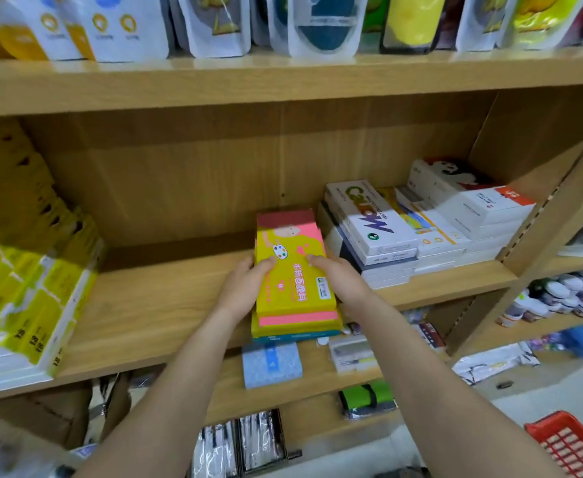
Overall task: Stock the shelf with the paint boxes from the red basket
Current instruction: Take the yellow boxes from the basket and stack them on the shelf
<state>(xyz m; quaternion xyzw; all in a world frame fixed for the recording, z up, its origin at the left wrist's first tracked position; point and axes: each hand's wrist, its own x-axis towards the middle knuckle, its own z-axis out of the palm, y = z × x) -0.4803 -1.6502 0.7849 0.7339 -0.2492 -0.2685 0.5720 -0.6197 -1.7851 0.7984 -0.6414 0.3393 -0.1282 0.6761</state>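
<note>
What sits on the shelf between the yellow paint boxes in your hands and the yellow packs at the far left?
Nothing: the head view shows bare wood shelf between the paint boxes and the yellow packs.

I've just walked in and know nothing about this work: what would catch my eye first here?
Most likely the bright yellow and pink paint boxes, stacked mid-shelf and gripped by the left hand and right hand. White boxes are piled just to their right, and a corner of the red basket shows at the bottom right.
</note>
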